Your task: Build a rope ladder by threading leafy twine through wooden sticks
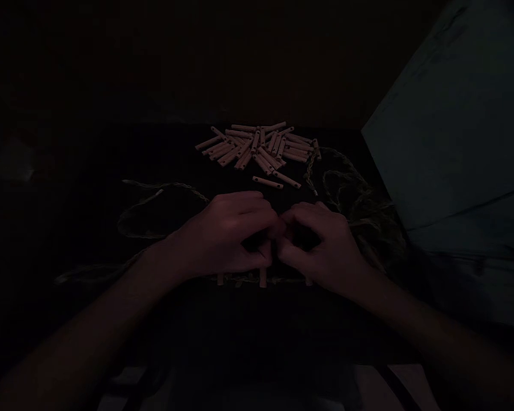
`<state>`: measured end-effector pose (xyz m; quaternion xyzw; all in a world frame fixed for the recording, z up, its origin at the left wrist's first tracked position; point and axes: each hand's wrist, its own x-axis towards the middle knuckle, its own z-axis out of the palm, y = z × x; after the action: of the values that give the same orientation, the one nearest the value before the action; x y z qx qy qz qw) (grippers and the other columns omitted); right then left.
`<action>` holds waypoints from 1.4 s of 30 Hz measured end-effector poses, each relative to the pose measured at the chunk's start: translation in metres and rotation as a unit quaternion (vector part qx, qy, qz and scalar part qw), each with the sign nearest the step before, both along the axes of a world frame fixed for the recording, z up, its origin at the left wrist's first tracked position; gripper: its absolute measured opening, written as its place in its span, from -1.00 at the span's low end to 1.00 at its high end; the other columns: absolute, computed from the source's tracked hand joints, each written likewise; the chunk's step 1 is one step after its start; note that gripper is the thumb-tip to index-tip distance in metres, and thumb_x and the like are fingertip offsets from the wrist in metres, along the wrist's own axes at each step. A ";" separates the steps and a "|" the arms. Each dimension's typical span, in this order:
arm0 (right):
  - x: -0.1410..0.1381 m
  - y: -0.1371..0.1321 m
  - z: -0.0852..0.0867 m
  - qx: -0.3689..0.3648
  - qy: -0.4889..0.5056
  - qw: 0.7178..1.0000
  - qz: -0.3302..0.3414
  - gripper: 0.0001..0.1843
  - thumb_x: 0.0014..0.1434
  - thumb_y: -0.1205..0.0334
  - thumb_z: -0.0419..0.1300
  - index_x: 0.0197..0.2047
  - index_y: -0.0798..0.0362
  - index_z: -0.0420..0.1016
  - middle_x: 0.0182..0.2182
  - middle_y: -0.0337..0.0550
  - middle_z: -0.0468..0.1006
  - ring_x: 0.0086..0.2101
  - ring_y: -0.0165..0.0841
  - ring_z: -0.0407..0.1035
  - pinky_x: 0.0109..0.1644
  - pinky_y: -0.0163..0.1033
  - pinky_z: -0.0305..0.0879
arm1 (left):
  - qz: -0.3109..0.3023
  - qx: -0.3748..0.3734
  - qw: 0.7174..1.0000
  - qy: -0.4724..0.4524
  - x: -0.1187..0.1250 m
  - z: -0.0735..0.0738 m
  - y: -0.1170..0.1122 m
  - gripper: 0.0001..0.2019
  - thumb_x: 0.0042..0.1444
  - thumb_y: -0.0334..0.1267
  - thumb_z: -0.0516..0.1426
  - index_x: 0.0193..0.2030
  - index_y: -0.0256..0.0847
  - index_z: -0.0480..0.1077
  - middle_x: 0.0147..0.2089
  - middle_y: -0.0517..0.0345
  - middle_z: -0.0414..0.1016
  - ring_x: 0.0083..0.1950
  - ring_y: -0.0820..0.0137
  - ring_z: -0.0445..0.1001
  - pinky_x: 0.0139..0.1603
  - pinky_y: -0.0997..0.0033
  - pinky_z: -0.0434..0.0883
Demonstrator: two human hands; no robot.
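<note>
The picture is very dark. My left hand [235, 234] and my right hand [325, 242] meet at the fingertips in the middle of the table, both closed in a pinch. What lies between the fingers is too dark to make out. Just under my left thumb stands a short wooden rod [262, 277], one of several on a thin twine cord [248, 279] that runs crosswise below the hands. Another rod [220, 279] is on the cord further left. My right hand partly covers a third rod [309, 281].
Beyond the hands lies a pile of wooden rods [240, 145] with holes near their ends. A loose rod [268, 182] lies in front of it. Braided twine [342, 177] coils at the right, and more twine [139, 231] loops at the left. A pale wall [462, 131] rises at the right.
</note>
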<state>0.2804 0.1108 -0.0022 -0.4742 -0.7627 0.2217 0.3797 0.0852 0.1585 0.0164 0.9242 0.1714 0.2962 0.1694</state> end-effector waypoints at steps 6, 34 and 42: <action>0.008 0.007 0.005 -0.042 0.014 0.998 0.049 -0.96 0.04 0.35 0.21 -0.41 0.04 0.41 -0.47 -0.32 0.49 -0.37 -0.41 0.37 -0.19 -0.22 0.16 | -0.012 -0.077 0.997 0.011 0.001 0.003 -0.002 -0.83 0.03 -0.54 0.16 -0.29 -0.23 0.47 -0.37 0.19 0.51 -0.32 0.46 0.44 -0.28 0.50 0.36; 0.003 0.005 0.000 -0.138 0.033 0.983 0.119 -0.87 0.20 0.25 0.03 -0.39 0.04 0.24 -0.45 -0.30 0.33 -0.39 -0.40 0.22 -0.23 -0.21 0.07 | -0.019 0.043 0.998 -0.037 0.007 -0.007 -0.001 -0.87 -0.01 -0.55 0.12 -0.39 -0.24 0.36 -0.50 0.27 0.25 -0.44 0.49 0.17 -0.41 0.45 0.20; -0.005 -0.001 -0.003 -0.123 0.046 0.988 0.084 -0.87 0.24 0.30 -0.01 -0.37 0.01 0.16 -0.42 -0.30 0.27 -0.35 -0.36 0.19 -0.20 -0.17 0.02 | -0.007 0.075 0.994 -0.074 0.008 -0.015 0.002 -0.84 -0.04 -0.54 0.15 -0.36 -0.21 0.34 -0.49 0.27 0.26 -0.44 0.48 0.16 -0.38 0.40 0.22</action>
<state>0.2751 0.1100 -0.0051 -0.4410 -0.7485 0.3664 0.3333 0.0933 0.1603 0.0019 0.9108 0.1295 0.3751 0.1140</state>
